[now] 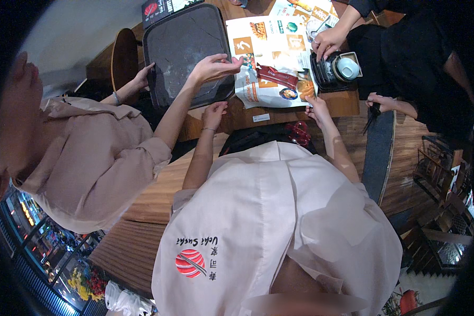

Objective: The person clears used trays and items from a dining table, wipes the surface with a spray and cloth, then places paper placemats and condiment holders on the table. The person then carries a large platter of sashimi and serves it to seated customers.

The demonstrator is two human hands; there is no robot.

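Observation:
A printed paper placemat [247, 79] lies on the wooden table, with a dark red wrapped packet [276, 77] on it. My right hand [318, 111] pinches the placemat's near right corner. My left hand [215, 115] is closed, fingers curled, beside the near edge of a large dark tray [187, 58]; whether it holds anything is hidden. A person on the left has one hand [216, 68] reaching over the tray toward the placemat and another at the tray's left side. Across on the right, a person in black has a hand [329, 42] on a stack of black dishes [325, 71].
A white cup [347, 68] stands by the black dishes. Another printed sheet [305, 10] and a clear glass [316, 26] are farther back. A small white label [260, 117] sits near the table's front edge. A round-backed wooden chair [122, 66] stands left of the tray.

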